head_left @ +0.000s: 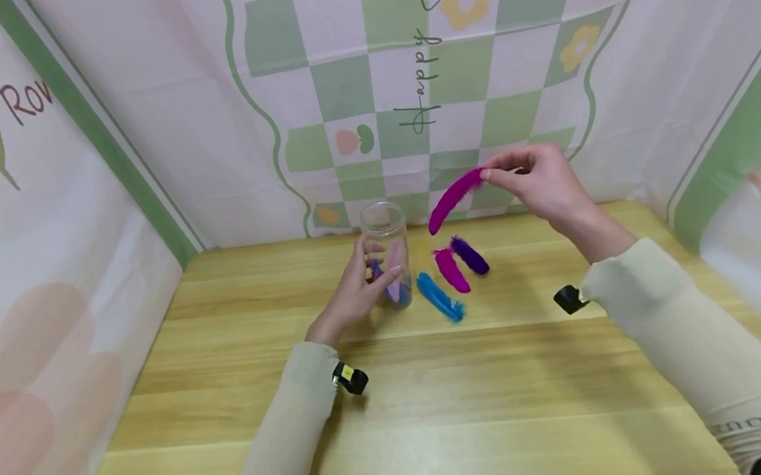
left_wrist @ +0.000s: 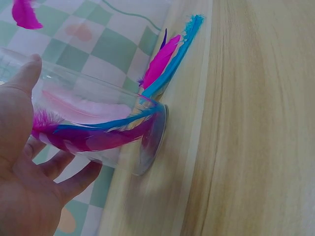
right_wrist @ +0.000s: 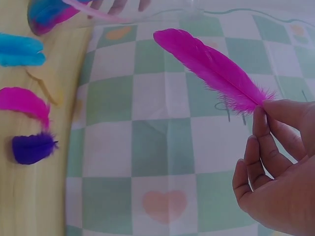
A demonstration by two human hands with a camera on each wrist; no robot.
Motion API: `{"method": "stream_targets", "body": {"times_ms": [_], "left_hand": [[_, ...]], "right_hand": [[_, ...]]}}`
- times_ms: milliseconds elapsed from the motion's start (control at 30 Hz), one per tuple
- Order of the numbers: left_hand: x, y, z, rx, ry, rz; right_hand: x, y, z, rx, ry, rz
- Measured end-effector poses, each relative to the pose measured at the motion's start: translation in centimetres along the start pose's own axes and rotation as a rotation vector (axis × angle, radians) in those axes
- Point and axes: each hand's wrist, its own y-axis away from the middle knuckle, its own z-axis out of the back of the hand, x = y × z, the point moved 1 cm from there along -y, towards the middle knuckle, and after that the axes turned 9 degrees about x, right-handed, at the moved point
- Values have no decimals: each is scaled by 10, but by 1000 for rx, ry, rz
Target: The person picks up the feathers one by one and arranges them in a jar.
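My left hand point(head_left: 358, 284) grips a clear, open-topped jar point(head_left: 383, 221) that stands upright at the table's back. Inside it are several feathers, among them a pale pink feather point(left_wrist: 88, 107), a blue one and a magenta one. My right hand point(head_left: 541, 182) pinches a magenta feather point(head_left: 452, 198) by its quill between thumb and forefinger. This feather hangs in the air to the right of the jar, its tip pointing down and left. On the table right of the jar lie a blue feather point(head_left: 441, 297), another magenta feather point(head_left: 452, 271), a purple feather point(head_left: 471, 255) and a yellow feather point(right_wrist: 47, 87).
The wooden table point(head_left: 432, 421) reaches back to a checkered green-and-white cloth point(head_left: 395, 69) hanging behind it. Printed cloth also hangs on the left and right sides. Small black cameras point(head_left: 351, 378) sit on both sleeves.
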Motion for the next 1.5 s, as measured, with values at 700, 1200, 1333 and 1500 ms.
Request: {"method": "stream_targets", "body": {"times_ms": [700, 1200, 1333, 1500], "left_hand": [[0, 1, 1, 7, 1, -4], [2, 1, 0, 4, -5, -1], [2, 0, 0, 10, -8, -3], [2, -1, 1, 10, -9, -10]], "right_hand": [[38, -14, -31, 26, -34, 68], [53, -22, -44, -1, -96, 140], [60, -23, -44, -40, -101, 197], [67, -24, -45, -59, -103, 250]]}}
